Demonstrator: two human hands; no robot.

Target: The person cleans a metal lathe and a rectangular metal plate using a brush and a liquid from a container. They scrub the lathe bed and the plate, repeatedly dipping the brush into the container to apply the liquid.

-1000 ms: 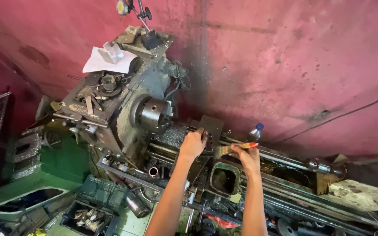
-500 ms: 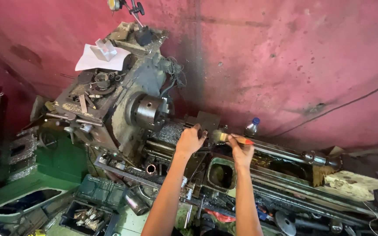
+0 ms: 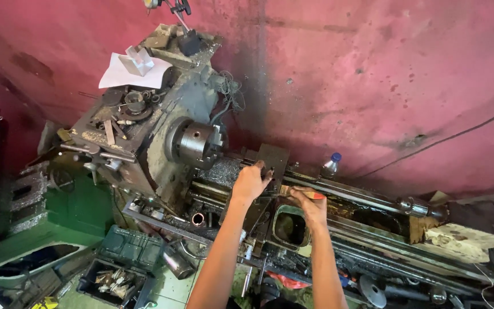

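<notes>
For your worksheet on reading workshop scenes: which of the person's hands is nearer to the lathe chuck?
Left. The left hand rests on the carriage just right of and below the lathe chuck. The right hand, gripping a paintbrush, sits farther right along the bed.

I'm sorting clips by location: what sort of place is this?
Likely a machine shop: a metal lathe with a chuck, swarf on its bed, and tool trays below. The right hand holds a brush.
</notes>
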